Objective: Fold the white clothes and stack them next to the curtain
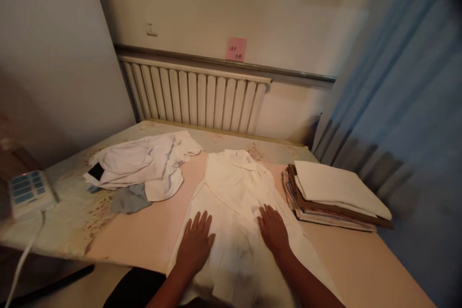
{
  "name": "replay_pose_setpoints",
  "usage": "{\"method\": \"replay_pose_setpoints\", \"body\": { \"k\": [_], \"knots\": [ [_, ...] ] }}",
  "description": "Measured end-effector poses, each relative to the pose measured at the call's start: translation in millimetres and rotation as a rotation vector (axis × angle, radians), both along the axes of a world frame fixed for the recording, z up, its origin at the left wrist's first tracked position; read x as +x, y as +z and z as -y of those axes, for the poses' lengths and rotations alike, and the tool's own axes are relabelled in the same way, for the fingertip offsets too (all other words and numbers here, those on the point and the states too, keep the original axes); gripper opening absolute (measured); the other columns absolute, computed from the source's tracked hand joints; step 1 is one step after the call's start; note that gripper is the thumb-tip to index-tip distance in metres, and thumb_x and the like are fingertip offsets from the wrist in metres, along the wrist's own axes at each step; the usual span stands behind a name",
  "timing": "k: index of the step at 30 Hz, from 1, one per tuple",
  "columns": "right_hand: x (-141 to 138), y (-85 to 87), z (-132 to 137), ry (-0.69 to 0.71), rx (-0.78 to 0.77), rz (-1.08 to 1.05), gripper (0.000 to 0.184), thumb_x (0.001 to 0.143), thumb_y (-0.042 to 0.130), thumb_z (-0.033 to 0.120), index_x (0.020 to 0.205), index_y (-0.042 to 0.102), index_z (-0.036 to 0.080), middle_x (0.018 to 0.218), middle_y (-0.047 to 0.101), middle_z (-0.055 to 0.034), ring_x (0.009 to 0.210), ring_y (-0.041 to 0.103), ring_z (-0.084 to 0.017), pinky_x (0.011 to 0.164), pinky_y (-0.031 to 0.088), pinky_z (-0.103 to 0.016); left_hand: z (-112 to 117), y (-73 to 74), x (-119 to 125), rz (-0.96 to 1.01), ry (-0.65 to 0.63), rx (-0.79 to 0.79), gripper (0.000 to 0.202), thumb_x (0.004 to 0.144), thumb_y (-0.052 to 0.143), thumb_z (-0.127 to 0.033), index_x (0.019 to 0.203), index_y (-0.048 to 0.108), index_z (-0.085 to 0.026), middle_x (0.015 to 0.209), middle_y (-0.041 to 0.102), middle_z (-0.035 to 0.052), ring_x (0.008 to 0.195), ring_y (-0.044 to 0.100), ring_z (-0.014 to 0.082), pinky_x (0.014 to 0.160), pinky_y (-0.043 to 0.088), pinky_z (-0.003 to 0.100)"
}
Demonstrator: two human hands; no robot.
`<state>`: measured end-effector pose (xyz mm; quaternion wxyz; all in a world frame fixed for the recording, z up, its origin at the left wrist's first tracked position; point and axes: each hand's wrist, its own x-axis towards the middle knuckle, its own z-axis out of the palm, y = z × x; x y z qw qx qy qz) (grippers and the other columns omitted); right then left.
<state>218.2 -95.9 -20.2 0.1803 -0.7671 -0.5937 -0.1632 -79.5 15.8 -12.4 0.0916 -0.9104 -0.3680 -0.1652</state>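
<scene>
A white garment (234, 187) lies spread flat on the table (144, 231), its collar end pointing to the far side and its lower part hanging over the near edge. My left hand (195, 243) rests flat on the garment's left part, fingers stretched out. My right hand (272, 228) lies flat on its right part, fingers also stretched. Both hands press on the cloth and hold nothing.
A crumpled heap of white and grey clothes (144, 166) lies at the table's left. A stack of folded cloths (335, 195) sits at the right. A white device with blue buttons (29, 192) and its cord is at the far left. A radiator (195, 96) and a blue curtain (407, 106) stand behind.
</scene>
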Motion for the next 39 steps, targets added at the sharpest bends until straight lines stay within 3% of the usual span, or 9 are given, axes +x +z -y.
{"method": "replay_pose_setpoints", "body": {
  "k": [5, 9, 13, 18, 21, 24, 29, 39],
  "knots": [
    [-0.8, 0.8, 0.5, -0.011, 0.002, 0.003, 0.04, 0.097, 0.037, 0.03, 0.127, 0.057, 0.014, 0.135, 0.056, -0.0144, 0.131, 0.045, -0.027, 0.109, 0.029, -0.046, 22.1, -1.5, -11.7, -0.013, 0.01, -0.012, 0.051, 0.093, 0.039, -0.037, 0.142, 0.044, -0.023, 0.15, 0.041, 0.006, 0.14, 0.033, 0.0281, 0.11, 0.031, 0.048],
    [0.1, -2.8, 0.4, -0.026, -0.009, 0.028, 0.039, 0.097, 0.036, 0.028, 0.127, 0.057, 0.014, 0.136, 0.055, -0.0138, 0.132, 0.044, -0.027, 0.11, 0.027, -0.044, 36.1, -7.0, -21.8, -0.017, 0.054, -0.11, 0.052, 0.094, 0.036, -0.037, 0.143, 0.043, -0.022, 0.151, 0.039, 0.0056, 0.142, 0.028, 0.0274, 0.113, 0.025, 0.048],
    [0.3, -4.6, 0.2, -0.034, -0.012, 0.057, 0.039, 0.097, 0.037, 0.027, 0.127, 0.058, 0.015, 0.136, 0.055, -0.0133, 0.132, 0.043, -0.027, 0.111, 0.026, -0.044, 37.4, -10.1, -41.8, 0.014, 0.174, -0.193, 0.052, 0.092, 0.04, -0.035, 0.139, 0.048, -0.015, 0.149, 0.041, 0.0112, 0.14, 0.032, 0.0279, 0.111, 0.028, 0.045],
    [-1.6, -0.7, 0.5, -0.045, -0.025, 0.053, 0.038, 0.097, 0.037, 0.026, 0.127, 0.058, 0.015, 0.136, 0.055, -0.013, 0.132, 0.043, -0.026, 0.11, 0.026, -0.043, 29.5, 11.4, -70.5, 0.014, 0.369, -0.276, 0.048, 0.089, 0.036, -0.018, 0.133, 0.048, -0.006, 0.134, 0.052, 0.0189, 0.123, 0.047, 0.0279, 0.1, 0.037, 0.039],
    [-2.7, 1.3, 0.5, -0.051, -0.02, 0.05, 0.037, 0.097, 0.038, 0.027, 0.126, 0.059, 0.016, 0.136, 0.056, -0.0125, 0.131, 0.044, -0.026, 0.11, 0.027, -0.043, 27.0, 26.2, -75.9, -0.038, 0.392, -0.366, 0.042, 0.087, 0.039, -0.016, 0.127, 0.05, -0.007, 0.116, 0.059, 0.0169, 0.106, 0.054, 0.0271, 0.094, 0.038, 0.039],
    [-3.2, 1.8, 0.5, -0.055, -0.014, 0.046, 0.037, 0.097, 0.037, 0.027, 0.125, 0.059, 0.016, 0.135, 0.056, -0.0115, 0.131, 0.044, -0.026, 0.11, 0.027, -0.042, 27.5, 31.1, -73.7, -0.059, 0.429, -0.449, 0.034, 0.087, 0.041, -0.015, 0.119, 0.052, -0.01, 0.109, 0.058, 0.0149, 0.1, 0.056, 0.0258, 0.09, 0.038, 0.037],
    [-3.0, 0.7, -0.1, -0.055, 0.005, 0.038, 0.036, 0.097, 0.038, 0.026, 0.125, 0.06, 0.017, 0.135, 0.056, -0.0119, 0.131, 0.045, -0.025, 0.11, 0.027, -0.043, 28.2, 28.4, -70.2, 0.089, 0.512, -0.628, 0.026, 0.088, 0.04, -0.015, 0.112, 0.05, -0.016, 0.112, 0.058, 0.0116, 0.1, 0.059, 0.0212, 0.084, 0.041, 0.031],
    [-2.6, 3.7, 0.5, -0.061, -0.019, 0.018, 0.036, 0.096, 0.039, 0.025, 0.123, 0.06, 0.018, 0.135, 0.056, -0.0115, 0.131, 0.044, -0.024, 0.11, 0.027, -0.042, 16.9, 28.1, -68.2, 0.483, 0.516, -0.946, 0.013, 0.075, 0.055, -0.018, 0.087, 0.058, -0.018, 0.082, 0.07, 0.0018, 0.089, 0.067, 0.0213, 0.079, 0.047, 0.029]
  ]
}}
